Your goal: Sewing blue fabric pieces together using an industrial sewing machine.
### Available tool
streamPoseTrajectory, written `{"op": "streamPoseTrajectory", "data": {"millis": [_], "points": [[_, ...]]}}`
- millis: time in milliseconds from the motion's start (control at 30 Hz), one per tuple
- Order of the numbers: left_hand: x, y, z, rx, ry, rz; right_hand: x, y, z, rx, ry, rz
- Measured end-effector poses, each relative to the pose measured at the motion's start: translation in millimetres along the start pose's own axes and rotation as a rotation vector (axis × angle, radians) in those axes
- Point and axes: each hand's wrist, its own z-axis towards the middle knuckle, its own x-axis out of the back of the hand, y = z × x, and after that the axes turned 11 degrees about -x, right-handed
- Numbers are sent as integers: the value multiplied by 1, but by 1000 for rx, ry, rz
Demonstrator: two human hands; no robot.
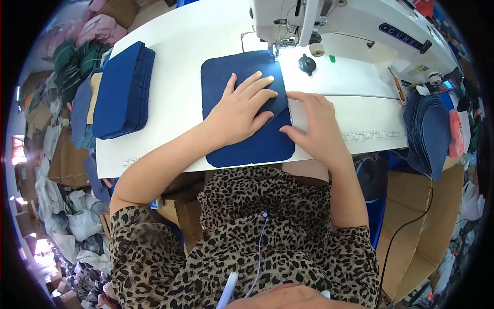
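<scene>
A dark blue fabric panel [252,147] with rounded corners lies on the white sewing table. A smaller blue piece [226,67] seems to lie on it; its slanting edge shows near my left thumb. My left hand [242,105] rests flat on the fabric with its fingers spread. At the right edge is my right hand [316,123], index fingertip and thumb apart and touching the cloth's border; its other fingers are partly hidden. The panel's far right corner reaches the lit needle area of the sewing machine [280,44].
A thick stack of blue panels [121,92] stands at the left of the table [175,51]. A black bobbin-like part [307,65] lies right of the needle. Blue-grey cut pieces [427,134] hang over the right edge, above a cardboard box [411,232]. Orange-handled snips [398,85] lie by the machine.
</scene>
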Motion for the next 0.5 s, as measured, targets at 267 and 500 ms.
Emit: {"op": "streamPoseTrajectory", "data": {"millis": [267, 500], "points": [[-4, -7, -1, -62, 66, 49, -7, 4, -4, 105, 56, -102], [2, -36, 15, -36, 36, 27, -9, -4, 21, 103, 60, -274]]}}
